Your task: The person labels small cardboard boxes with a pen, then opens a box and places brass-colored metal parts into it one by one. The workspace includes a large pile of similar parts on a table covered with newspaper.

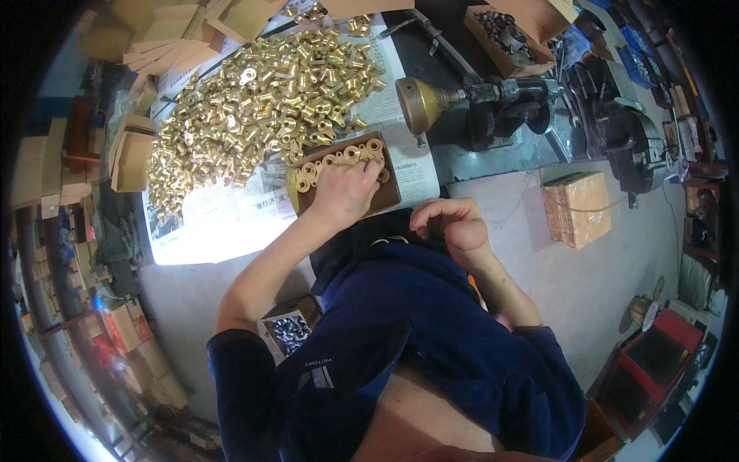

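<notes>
My left hand (348,191) reaches over a small open cardboard box (386,195) at the newspaper's near edge. Its bent fingers close on a brass fitting at the right side of the box; the fingertips are partly hidden. Brass fittings (352,153) with round holes stand in rows inside the box. To the right of the box, in front of my body, my right hand (456,222) hangs with its fingers curled together. Whatever those fingers hold, if anything, is hidden. Beyond the box a large heap of loose brass fittings (269,92) covers the newspaper (223,223).
Right of the newspaper stands a dark bench machine with a brass-coloured cone (416,106). A box of dark metal parts (504,38) lies behind it. Folded cardboard (169,38) is at the far left. A wrapped carton (577,208) sits at right; a box of silvery parts (291,333) stands below.
</notes>
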The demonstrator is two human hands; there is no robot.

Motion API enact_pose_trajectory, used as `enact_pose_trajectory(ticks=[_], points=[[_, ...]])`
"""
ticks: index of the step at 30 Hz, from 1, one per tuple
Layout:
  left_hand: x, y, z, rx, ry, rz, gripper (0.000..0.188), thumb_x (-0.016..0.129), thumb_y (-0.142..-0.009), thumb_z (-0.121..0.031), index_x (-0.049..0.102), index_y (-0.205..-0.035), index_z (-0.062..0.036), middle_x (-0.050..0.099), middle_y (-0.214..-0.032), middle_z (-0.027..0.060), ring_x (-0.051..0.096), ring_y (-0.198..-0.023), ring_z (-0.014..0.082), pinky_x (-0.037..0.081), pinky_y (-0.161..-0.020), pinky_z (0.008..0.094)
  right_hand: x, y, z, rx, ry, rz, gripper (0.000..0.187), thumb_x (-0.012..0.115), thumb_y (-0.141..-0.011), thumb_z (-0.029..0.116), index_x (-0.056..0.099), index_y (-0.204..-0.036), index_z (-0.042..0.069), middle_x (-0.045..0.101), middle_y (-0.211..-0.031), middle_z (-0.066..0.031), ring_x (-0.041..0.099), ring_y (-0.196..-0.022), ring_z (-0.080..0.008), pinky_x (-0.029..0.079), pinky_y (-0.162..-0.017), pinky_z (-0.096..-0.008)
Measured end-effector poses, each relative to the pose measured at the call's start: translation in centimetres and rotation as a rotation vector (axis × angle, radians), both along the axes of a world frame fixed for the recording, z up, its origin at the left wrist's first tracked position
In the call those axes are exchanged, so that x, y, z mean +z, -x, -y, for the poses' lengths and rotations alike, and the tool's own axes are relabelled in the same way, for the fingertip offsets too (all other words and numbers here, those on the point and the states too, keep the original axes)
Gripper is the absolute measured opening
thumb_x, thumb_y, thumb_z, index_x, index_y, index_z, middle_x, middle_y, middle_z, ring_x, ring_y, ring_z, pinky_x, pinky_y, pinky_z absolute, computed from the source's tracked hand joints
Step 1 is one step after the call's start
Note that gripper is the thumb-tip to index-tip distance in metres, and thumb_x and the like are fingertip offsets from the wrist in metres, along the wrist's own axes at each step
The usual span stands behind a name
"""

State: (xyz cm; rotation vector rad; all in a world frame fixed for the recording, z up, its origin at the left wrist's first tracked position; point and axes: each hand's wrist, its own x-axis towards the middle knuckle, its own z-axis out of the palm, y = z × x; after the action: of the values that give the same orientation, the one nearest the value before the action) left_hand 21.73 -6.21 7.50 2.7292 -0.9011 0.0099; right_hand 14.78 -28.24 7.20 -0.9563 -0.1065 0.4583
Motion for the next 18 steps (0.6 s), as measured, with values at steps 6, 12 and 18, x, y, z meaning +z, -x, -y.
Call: enact_pose_trajectory(ticks=[6,12,18], points=[[-0.21,-0.27,-0.02,-0.034,-0.064,0.02,0.031,0.069,-0.076,-0.021,0.057,-0.102,-0.0094,0.063,-0.071,0.0098,0.064,-0.065,0.0296,0.048,-0.055,0.0421,-0.41,0.13,0.26,0.013,0.02,0.024,0.059,0.069,-0.07,0.05,0.067,-0.091,-0.004,0.064,-0.091,-0.0115,0.058,-0.08,-0.0165,0.043,-0.071,-0.0272],[-0.46,-0.31,-0.44,-0.037,-0.038,0.043,0.03,0.068,-0.077,-0.022,0.057,-0.102,-0.0102,0.063,-0.07,0.0091,0.063,-0.063,0.0292,0.048,-0.055,0.0419,-0.35,0.15,0.53,0.01,0.049,0.009,0.064,0.07,-0.069,0.056,0.067,-0.092,-0.004,0.065,-0.093,-0.0103,0.059,-0.081,-0.016,0.044,-0.072,-0.0266],[-0.46,-0.67,-0.11,-0.033,-0.08,0.056,0.027,0.067,-0.079,-0.023,0.057,-0.1,-0.0099,0.063,-0.069,0.0087,0.064,-0.063,0.0285,0.048,-0.054,0.0413,-0.28,-0.01,0.34,0.007,0.051,0.012,0.061,0.07,-0.069,0.052,0.067,-0.092,-0.004,0.065,-0.093,-0.0107,0.059,-0.082,-0.0162,0.044,-0.073,-0.0268]])
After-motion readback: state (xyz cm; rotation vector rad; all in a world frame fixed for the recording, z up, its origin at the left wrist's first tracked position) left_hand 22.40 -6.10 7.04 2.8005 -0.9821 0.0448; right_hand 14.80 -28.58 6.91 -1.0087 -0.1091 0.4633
